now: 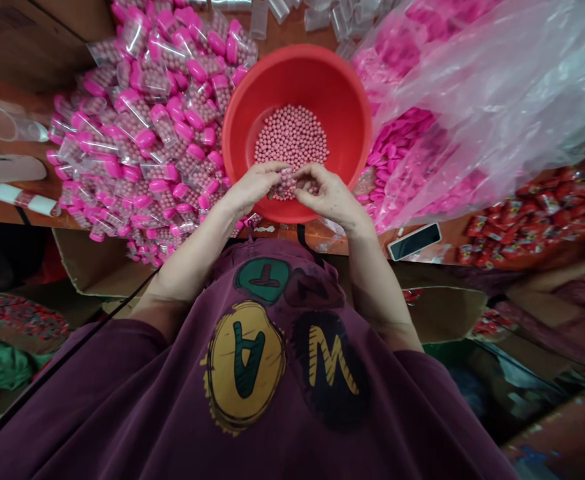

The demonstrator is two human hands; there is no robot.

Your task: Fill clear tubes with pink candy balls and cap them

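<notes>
A red plastic bowl [357, 107] holds a heap of small pink balls [292, 137]. Over its near side, my left hand [255, 187] is closed on the left end of a small clear container [286, 181] with pink balls inside. My right hand [329, 193] is at the container's other end, its thumb and fingers curled into a pinch. What lies between those right fingertips is too small and hidden to make out. Left of the bowl is a big pile of filled clear containers with pink caps [147, 133].
At the right, a clear plastic bag [452, 87] spills loose pink caps [402, 143]. A phone [415, 241] lies by the table's front edge, near red wrapped pieces [537, 213]. Empty clear tubes [339, 20] lie behind the bowl. Another person's arm [552, 287] shows far right.
</notes>
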